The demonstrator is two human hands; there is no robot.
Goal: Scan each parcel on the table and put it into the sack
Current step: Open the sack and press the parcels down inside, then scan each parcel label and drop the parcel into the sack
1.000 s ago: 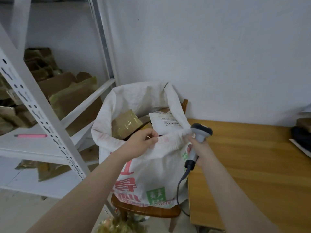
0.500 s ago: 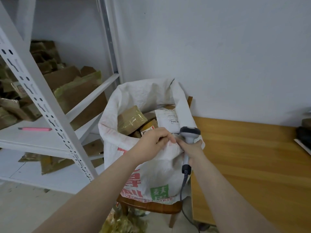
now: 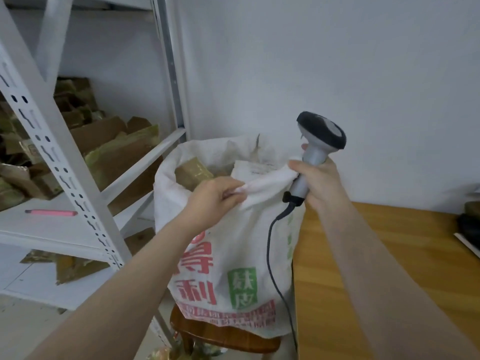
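— Left hand [image 3: 215, 201]?
— Pinching the front rim of the sack [image 3: 233, 255], thumb against curled fingers, cloth bunched in the pinch.
— Right hand [image 3: 322, 188]?
— Wrapped round the handle of a barcode scanner [image 3: 322, 137], fingers curled tight. Clamping a fold of the same rim against that handle too. Scanner head up, just above the sack's mouth, with a black cable [image 3: 270, 255] hanging down across the sack's front.
— And the sack itself?
— Upright on a wooden stool [image 3: 223, 336], between a white metal rack [image 3: 52, 141] and the edge of a wooden table [image 3: 389, 255]. Front rim stretched between both hands.
— Inside?
— A brown taped parcel [image 3: 193, 171] to the left, and a white parcel [image 3: 253, 168] beside it with a paper label facing up. Print on that label too small to read.
— Any writing on the sack?
— Large red Chinese characters down the front, partly hidden behind the left forearm. To their right, a green block with two characters, apparently 麸皮. Along the bottom, a band of small red print, too blurred to make out.
— On the rack?
— Cardboard boxes [image 3: 114, 149] piled on the middle shelf, and a pink pen [image 3: 50, 212] lying near its front edge.
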